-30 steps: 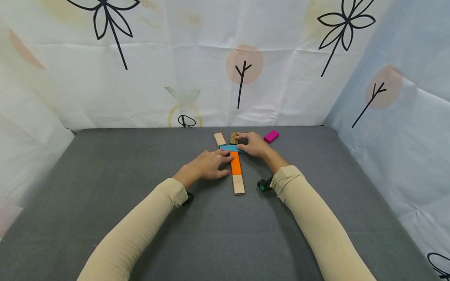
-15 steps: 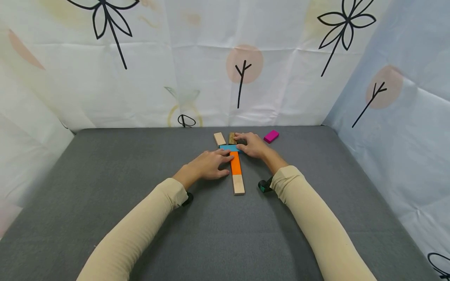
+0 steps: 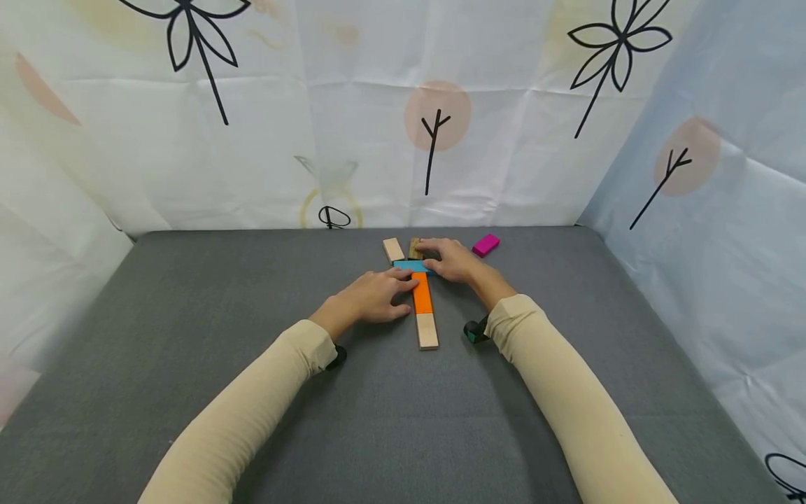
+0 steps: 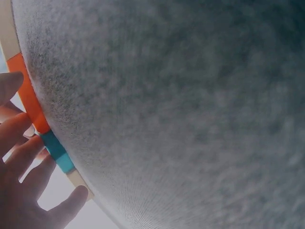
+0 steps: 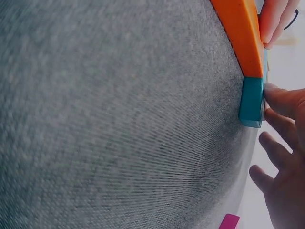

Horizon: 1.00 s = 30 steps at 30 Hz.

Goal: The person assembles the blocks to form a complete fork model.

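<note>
A plain wood block [image 3: 427, 331], an orange block [image 3: 422, 292] and a blue block [image 3: 409, 265] lie flat in a T, the blue one crosswise at the far end. My left hand [image 3: 373, 297] rests its fingertips on the blue and orange blocks, fingers spread. Beyond the blue block stands a brown, wood-grained block [image 3: 415, 248], partly covered by my right hand [image 3: 455, 260]. The right thumb touches the blue block; the index finger touches the brown block. Another plain wood block [image 3: 393, 249] lies at the blue block's far left end, slightly angled.
A magenta block [image 3: 486, 244] lies apart, to the right of my right hand. The grey cloth-covered table [image 3: 403, 434] ends at a white printed fabric backdrop [image 3: 371, 126]. Blue-tinted fabric [image 3: 724, 231] hangs on the right.
The brown block has shifted slightly left along the blue block's far side, with my right fingers moving along with it. My left hand has stayed in place.
</note>
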{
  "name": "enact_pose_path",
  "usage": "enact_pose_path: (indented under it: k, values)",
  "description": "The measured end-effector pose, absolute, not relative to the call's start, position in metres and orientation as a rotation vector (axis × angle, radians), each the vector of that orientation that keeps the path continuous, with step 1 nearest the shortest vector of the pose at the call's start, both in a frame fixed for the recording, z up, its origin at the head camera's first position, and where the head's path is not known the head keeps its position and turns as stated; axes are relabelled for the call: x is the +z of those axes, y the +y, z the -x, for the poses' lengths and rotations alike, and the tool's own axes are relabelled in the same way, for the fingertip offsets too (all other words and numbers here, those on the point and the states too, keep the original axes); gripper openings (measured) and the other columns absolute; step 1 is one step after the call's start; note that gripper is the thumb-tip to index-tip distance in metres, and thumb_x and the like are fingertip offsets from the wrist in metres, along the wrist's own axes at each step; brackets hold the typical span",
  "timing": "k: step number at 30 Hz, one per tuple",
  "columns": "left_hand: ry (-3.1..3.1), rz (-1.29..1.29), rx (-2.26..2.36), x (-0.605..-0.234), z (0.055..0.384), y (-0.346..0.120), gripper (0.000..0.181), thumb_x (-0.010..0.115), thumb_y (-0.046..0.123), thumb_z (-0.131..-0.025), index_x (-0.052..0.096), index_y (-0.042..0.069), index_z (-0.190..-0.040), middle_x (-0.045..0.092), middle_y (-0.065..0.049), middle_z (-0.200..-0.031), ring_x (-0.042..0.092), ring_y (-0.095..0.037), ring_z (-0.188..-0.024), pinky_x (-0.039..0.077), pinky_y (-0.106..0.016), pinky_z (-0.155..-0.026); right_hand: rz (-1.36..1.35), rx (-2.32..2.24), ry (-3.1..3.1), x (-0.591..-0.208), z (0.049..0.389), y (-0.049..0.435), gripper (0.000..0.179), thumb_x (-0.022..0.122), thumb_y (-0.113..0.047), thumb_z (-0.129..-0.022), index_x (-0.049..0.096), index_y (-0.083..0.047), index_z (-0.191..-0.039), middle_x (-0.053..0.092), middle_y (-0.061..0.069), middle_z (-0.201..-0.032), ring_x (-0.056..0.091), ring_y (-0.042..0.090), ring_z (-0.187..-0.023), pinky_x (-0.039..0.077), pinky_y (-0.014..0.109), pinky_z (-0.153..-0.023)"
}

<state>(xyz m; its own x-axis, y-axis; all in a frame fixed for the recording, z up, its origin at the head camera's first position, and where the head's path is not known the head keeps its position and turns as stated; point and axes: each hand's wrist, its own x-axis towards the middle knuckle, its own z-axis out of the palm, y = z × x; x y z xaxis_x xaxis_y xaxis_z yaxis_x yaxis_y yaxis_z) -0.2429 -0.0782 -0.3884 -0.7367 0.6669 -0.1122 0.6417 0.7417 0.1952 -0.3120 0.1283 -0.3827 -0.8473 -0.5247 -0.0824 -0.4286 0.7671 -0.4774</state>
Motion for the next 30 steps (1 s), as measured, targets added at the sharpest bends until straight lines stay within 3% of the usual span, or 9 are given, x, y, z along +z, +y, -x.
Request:
enact_pose_path:
  k: [7, 15, 30]
  values:
    - [2.777, -1.052, 0.204, -0.389, 0.2426, -0.0791, 0.058, 0.058, 0.038, -0.1, 0.045, 0.015, -0.151, 0.035, -0.013, -0.158, 0.051, -0.034, -0.132, 0.04, -0.054, -0.106, 0.777, -0.619, 2.731, -0.3844, 0.311, 0.1279, 0.042, 0.05, -0.011, -0.104, 0.052, -0.008, -0.146, 0.033, 0.014, -0.159, 0.026, 0.037, -0.147, 0.02, 0.055, -0.117]
    - [2.782, -1.065, 0.215, -0.3893, 0.2421, -0.0789, 0.057, 0.059, 0.039, -0.1, 0.046, 0.015, -0.15, 0.036, -0.013, -0.157, 0.053, -0.033, -0.13, 0.04, -0.055, -0.106, 0.786, -0.632, 2.743, -0.3837, 0.3116, 0.1276, 0.039, 0.052, -0.009, -0.103, 0.057, -0.004, -0.141, 0.035, 0.015, -0.158, 0.019, 0.036, -0.15, 0.013, 0.057, -0.119]
    - [2.796, -1.074, 0.193, -0.388, 0.2417, -0.078, 0.057, 0.059, 0.038, -0.1, 0.047, 0.015, -0.15, 0.038, -0.013, -0.157, 0.056, -0.032, -0.126, 0.044, -0.053, -0.103, 0.778, -0.714, 2.729, -0.3845, 0.3093, 0.1272, 0.036, 0.051, -0.006, -0.102, 0.058, -0.002, -0.137, 0.035, 0.016, -0.158, 0.024, 0.038, -0.148, 0.019, 0.054, -0.118]
